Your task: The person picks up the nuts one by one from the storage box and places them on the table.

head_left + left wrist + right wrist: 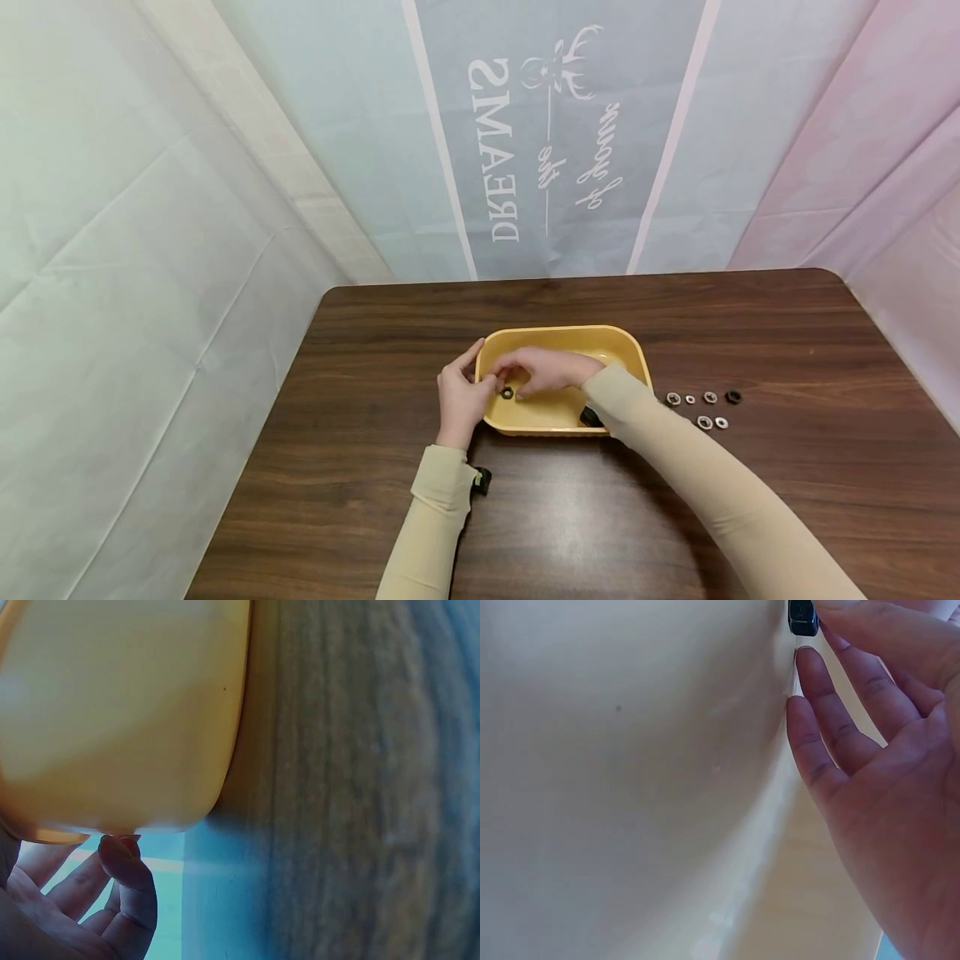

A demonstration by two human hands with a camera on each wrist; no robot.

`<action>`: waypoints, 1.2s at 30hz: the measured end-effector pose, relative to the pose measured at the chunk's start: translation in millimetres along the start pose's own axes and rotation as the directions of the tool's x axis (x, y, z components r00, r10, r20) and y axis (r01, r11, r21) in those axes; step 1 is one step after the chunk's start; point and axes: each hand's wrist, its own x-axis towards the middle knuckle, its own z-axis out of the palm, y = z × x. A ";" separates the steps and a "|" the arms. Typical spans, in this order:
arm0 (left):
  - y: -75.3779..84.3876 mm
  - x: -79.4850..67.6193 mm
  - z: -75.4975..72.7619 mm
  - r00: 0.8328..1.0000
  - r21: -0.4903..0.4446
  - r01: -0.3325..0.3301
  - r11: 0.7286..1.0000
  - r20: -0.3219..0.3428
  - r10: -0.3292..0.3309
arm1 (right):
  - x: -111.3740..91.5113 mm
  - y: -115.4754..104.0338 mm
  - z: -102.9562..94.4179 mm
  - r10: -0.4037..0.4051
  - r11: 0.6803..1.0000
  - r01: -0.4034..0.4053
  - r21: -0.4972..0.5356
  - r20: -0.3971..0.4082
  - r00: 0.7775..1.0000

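Note:
A yellow plastic basin (558,336) with rounded corners stands on the table. My left hand (461,398) holds its left end, thumb at the rim and fingers along the outside wall. Those fingers (129,870) show bent against the basin's end in the left wrist view. Inside the basin, my right hand (546,370) reaches down to the left end. A dark hex nut (507,392) sits on the basin floor between its thumb and fingers. In the right wrist view the nut (803,618) is right at the thumb, with the other fingers loosely bent beside the wall.
Right of the basin, several small nuts and washers lie in two loose rows on the brown wooden table (360,417), among them a black ring (733,397) and a silver nut (704,422). A printed cloth (555,150) hangs behind the table.

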 end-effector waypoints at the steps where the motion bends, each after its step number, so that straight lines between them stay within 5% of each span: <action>1: 0.0 0.1 0.0 1.000 -0.001 -0.004 1.000 -0.001 0.004 | 0.1 0.0 0.1 0.001 1.000 -0.001 0.008 0.002 1.000; 36: 2.9 -0.9 -0.4 1.000 0.015 -0.001 1.000 0.000 0.001 | 0.7 0.9 1.2 0.050 0.999 -0.051 -0.014 -0.035 0.998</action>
